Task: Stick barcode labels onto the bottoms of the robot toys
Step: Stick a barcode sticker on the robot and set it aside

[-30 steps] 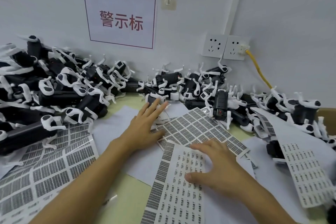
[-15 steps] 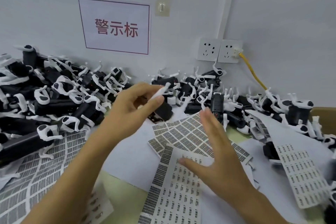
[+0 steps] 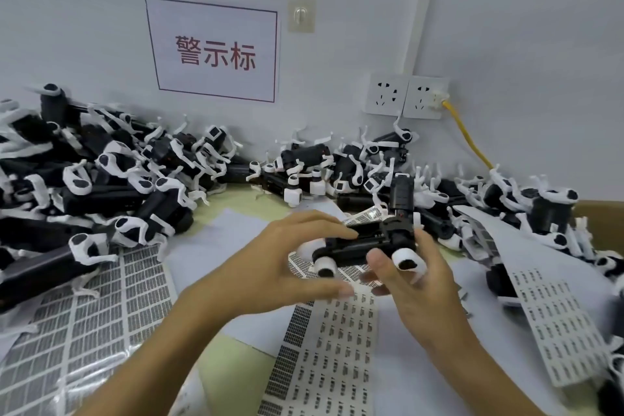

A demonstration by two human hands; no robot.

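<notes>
A black robot toy (image 3: 364, 241) with white legs lies on its side, held above the table between both hands. My left hand (image 3: 287, 267) curls over its left end, fingers on top and thumb underneath. My right hand (image 3: 415, 284) grips its right end, thumb near a white leg. A barcode label sheet (image 3: 337, 341) lies on the table just below the hands. More label sheets lie at the left (image 3: 101, 307) and at the right (image 3: 553, 314).
Piles of black and white robot toys line the wall at the left (image 3: 101, 179), the middle (image 3: 337, 165) and the right (image 3: 540, 206). A sign (image 3: 212, 51) and sockets (image 3: 405, 98) with a yellow cable (image 3: 469, 142) are on the wall. White paper (image 3: 223, 246) covers the table.
My left hand picked a robot toy from the pile and brought it towards me. My right hand left the label sheet and took hold of the toy's other end.
</notes>
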